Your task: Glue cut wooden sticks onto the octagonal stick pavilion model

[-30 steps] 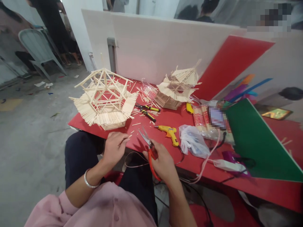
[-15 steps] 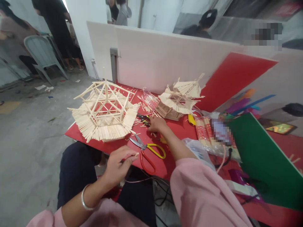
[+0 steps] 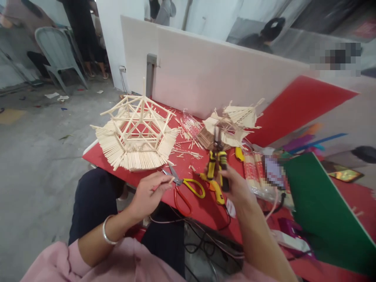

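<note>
The red table (image 3: 202,211) stretched before you, with the green board (image 3: 323,203) lying at its right. At the near left corner stood the large stick-built roof frame (image 3: 136,135), and the smaller stick model (image 3: 227,125) sat farther back, beside the white partition. The red-and-yellow scissors (image 3: 185,187) lay flat on the table between your hands, the yellow glue gun (image 3: 216,188) just beside them. Your right hand (image 3: 237,188) had its fingers wrapped around the yellow-and-black pliers (image 3: 216,158), lifted above the table, nose up. Your left hand (image 3: 149,194) pinched a thin wooden stick (image 3: 169,181) between thumb and fingertips, near the scissor blades.
</note>
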